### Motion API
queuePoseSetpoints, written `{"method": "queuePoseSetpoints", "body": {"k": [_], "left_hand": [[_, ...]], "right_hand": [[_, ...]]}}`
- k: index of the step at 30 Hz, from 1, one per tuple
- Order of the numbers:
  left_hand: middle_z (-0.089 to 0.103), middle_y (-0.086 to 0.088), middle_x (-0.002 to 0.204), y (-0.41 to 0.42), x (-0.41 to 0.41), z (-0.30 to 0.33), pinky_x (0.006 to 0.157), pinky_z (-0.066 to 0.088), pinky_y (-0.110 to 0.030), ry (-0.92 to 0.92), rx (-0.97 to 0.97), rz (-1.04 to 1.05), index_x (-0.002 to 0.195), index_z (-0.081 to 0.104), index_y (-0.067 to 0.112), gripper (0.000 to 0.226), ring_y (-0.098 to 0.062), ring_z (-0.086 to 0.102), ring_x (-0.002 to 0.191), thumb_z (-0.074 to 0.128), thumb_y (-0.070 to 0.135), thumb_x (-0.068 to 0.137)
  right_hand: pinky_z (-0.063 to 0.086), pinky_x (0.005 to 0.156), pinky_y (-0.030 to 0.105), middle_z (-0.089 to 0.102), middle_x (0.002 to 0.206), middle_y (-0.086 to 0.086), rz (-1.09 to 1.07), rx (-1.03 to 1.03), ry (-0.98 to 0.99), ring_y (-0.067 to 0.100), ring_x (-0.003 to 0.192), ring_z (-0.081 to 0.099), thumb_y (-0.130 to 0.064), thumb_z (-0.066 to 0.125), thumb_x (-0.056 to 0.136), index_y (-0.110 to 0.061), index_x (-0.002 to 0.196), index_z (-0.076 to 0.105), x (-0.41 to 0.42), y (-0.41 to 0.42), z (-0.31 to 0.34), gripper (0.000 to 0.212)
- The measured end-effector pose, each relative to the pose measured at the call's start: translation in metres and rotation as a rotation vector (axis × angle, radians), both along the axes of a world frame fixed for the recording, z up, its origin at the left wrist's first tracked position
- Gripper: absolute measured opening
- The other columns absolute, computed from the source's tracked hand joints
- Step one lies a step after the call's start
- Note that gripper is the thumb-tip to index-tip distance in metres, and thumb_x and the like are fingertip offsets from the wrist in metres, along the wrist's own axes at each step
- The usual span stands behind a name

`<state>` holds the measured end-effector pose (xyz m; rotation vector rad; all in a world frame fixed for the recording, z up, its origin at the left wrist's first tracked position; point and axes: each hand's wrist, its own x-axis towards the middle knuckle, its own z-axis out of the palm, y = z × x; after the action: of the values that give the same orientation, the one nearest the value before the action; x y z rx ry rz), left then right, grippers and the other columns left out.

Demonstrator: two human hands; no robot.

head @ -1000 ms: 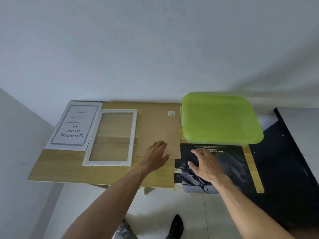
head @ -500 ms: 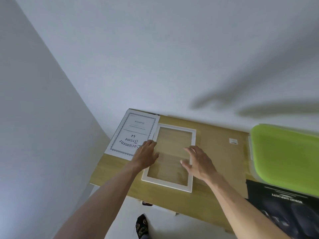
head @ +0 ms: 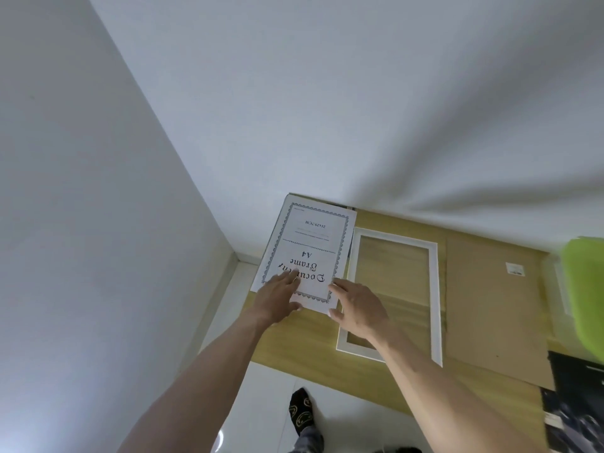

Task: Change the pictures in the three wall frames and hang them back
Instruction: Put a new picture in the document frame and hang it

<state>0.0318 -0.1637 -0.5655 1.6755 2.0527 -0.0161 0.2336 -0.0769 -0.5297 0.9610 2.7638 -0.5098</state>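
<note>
A white sheet printed "Document Frame A4" (head: 310,243) lies at the far left corner of the wooden table (head: 369,380). My left hand (head: 279,297) rests flat on its near left part, fingers straight. My right hand (head: 354,305) touches the sheet's near right corner, thumb at its edge. Beside the sheet, to the right, an empty white picture frame (head: 434,289) lies flat with the tabletop showing through it. A brown backing board (head: 493,308) lies to the right of the frame.
A green plastic lid or tray (head: 585,289) sits at the right edge. A dark printed picture (head: 575,407) lies at the near right. Grey walls meet in a corner at the table's left end. My foot in a black sock (head: 302,411) stands on the white floor.
Both hands moved left, from the dark picture and backing board, across the white frame, onto the "Document Frame" sheet. The view swung left with them.
</note>
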Motion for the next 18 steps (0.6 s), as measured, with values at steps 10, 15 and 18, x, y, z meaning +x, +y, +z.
{"method": "queuePoseSetpoints", "body": {"k": [10,15,18], "left_hand": [[0.023,-0.004,0.161,-0.012,-0.008,-0.021,0.121,0.016,-0.046,0.024,0.133,-0.072,0.145,0.040,0.013,0.053,-0.022,0.022,0.149,0.040,0.043,0.102],[0.043,-0.004,0.152,-0.011,-0.013,-0.009,0.116,0.026,-0.045,-0.076,0.232,-0.009,0.136,0.051,0.013,0.046,-0.022,0.038,0.141,0.036,0.041,0.104],[0.063,-0.004,0.130,-0.007,-0.023,0.005,0.101,0.040,-0.039,-0.101,0.348,0.020,0.128,0.060,0.012,0.045,-0.025,0.059,0.119,0.041,0.043,0.101]], "right_hand": [[0.022,0.119,0.033,0.046,0.152,0.002,0.056,0.048,-0.079,0.017,0.133,0.051,-0.034,0.062,0.093,-0.013,0.136,0.054,-0.018,-0.004,-0.027,0.048],[0.045,0.101,0.035,0.072,0.108,0.003,-0.042,0.078,0.035,0.024,0.095,0.067,-0.022,0.054,0.090,-0.010,0.117,0.065,-0.027,0.001,-0.018,0.031],[0.053,0.084,0.035,0.074,0.107,0.002,-0.136,0.085,0.161,0.025,0.089,0.070,-0.021,0.051,0.095,-0.013,0.121,0.067,-0.033,0.010,-0.007,0.031]]}}
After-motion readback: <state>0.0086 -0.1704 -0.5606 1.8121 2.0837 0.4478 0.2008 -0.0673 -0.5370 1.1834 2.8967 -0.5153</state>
